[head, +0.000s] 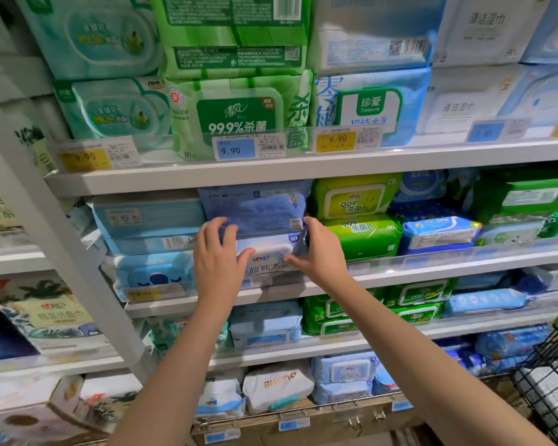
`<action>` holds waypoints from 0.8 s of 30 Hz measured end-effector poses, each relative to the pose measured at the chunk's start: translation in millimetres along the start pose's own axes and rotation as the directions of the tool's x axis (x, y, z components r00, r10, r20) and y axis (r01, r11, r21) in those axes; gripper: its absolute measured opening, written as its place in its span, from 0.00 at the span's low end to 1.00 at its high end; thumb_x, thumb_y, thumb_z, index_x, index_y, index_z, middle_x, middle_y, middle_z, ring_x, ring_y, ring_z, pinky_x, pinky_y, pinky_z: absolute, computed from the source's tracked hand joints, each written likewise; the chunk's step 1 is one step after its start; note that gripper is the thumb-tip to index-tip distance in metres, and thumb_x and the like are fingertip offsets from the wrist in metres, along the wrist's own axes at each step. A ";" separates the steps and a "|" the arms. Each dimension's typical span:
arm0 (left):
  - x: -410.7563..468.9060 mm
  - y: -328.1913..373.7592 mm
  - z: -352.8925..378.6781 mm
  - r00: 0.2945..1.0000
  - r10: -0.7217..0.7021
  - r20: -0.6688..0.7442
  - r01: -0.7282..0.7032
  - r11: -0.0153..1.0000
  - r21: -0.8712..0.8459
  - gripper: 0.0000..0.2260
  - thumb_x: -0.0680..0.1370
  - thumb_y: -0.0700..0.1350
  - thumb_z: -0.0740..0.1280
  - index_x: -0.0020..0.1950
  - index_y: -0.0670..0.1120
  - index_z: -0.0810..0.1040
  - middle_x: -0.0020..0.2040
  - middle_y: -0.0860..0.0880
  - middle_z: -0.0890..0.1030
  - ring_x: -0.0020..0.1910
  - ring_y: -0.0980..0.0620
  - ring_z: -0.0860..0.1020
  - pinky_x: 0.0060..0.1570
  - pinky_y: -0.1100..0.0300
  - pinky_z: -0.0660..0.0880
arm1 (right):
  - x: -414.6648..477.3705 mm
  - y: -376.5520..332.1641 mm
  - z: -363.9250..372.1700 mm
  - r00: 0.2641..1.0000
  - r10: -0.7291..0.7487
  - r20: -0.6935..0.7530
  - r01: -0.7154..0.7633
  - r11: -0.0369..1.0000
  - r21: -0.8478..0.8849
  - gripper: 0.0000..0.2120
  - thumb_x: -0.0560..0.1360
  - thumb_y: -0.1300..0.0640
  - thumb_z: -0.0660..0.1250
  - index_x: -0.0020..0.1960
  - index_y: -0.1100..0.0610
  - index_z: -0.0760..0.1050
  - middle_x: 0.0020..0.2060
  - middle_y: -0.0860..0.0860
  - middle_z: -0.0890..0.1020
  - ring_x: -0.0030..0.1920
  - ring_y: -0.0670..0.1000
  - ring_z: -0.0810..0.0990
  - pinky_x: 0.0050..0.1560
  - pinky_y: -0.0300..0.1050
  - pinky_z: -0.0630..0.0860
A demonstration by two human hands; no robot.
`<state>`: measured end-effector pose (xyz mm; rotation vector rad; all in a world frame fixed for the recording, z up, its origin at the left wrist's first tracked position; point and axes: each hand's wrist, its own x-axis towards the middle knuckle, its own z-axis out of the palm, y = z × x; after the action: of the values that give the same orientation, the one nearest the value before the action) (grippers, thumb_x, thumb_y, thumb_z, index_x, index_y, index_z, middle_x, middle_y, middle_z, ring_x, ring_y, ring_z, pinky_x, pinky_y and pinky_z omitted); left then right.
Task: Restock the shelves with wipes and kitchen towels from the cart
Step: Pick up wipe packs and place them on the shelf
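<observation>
Blue film wipes pack (258, 209): printed back facing out, lying flat on the 2nd shelf (384, 278) from the top in view, stacked on a white-lidded pack (268, 263) of similar blue. It sits between pale blue packs (149, 220) just beside it on the left and green packs (351, 201) on the right.

Left hand (218, 255): fingers curled over the blue pack's lower left front edge, thumb resting on the white lid below; gripping.

Right hand (318, 252): fingers curled round the lower right corner, where the film is crumpled; thumb tip touching the lidded pack; gripping.

Shelf above: green 99.9% pack (239, 114) behind a blue 9.90 price tag (236, 149) (2 yellow tags alongside also read 9.90).

Black wire cart (554, 365): lower right edge; pale goods inside, too blurred to name.
</observation>
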<state>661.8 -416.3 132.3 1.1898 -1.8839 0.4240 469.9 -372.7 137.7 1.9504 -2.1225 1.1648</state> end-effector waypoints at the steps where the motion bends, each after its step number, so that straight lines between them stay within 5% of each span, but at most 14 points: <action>1: -1.9 0.3 1.0 1.000 -0.006 0.010 0.007 1.000 -0.009 0.17 0.66 0.46 0.79 0.49 0.40 0.79 0.57 0.40 0.76 0.58 0.41 0.71 0.53 0.46 0.75 | -0.9 1.0 -6.4 1.000 0.004 0.027 -0.005 0.999 0.047 0.32 0.66 0.50 0.78 0.64 0.57 0.69 0.57 0.51 0.78 0.54 0.52 0.77 0.53 0.44 0.74; 4: -3.9 0.8 0.9 0.998 -0.021 0.054 0.023 0.999 -0.036 0.10 0.67 0.46 0.78 0.41 0.41 0.81 0.56 0.40 0.77 0.60 0.41 0.71 0.53 0.44 0.75 | -4.9 9.5 -20.2 0.998 -0.009 -0.061 0.015 0.996 0.088 0.25 0.70 0.53 0.75 0.62 0.60 0.72 0.56 0.54 0.78 0.56 0.53 0.75 0.52 0.42 0.70; 8: -3.3 -3.7 0.5 0.990 -0.008 0.141 0.014 0.999 -0.042 0.15 0.65 0.51 0.78 0.45 0.44 0.82 0.61 0.41 0.75 0.65 0.43 0.65 0.56 0.42 0.73 | -9.9 16.3 -12.8 0.986 -0.110 -0.126 0.101 0.992 -0.081 0.14 0.66 0.56 0.78 0.48 0.58 0.79 0.44 0.51 0.82 0.46 0.55 0.76 0.40 0.43 0.67; 24: 0.6 -1.1 6.3 0.983 0.018 0.180 -0.015 1.000 -0.015 0.17 0.62 0.50 0.80 0.47 0.45 0.84 0.60 0.37 0.74 0.64 0.38 0.66 0.53 0.41 0.75 | 2.5 22.3 10.7 0.963 -0.167 -0.210 0.132 0.976 -0.171 0.10 0.59 0.54 0.81 0.33 0.58 0.83 0.29 0.48 0.80 0.36 0.55 0.71 0.35 0.48 0.71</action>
<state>659.6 -421.2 128.9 1.2398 -2.0493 0.3209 454.8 -382.0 120.3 1.7834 -1.8590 1.0963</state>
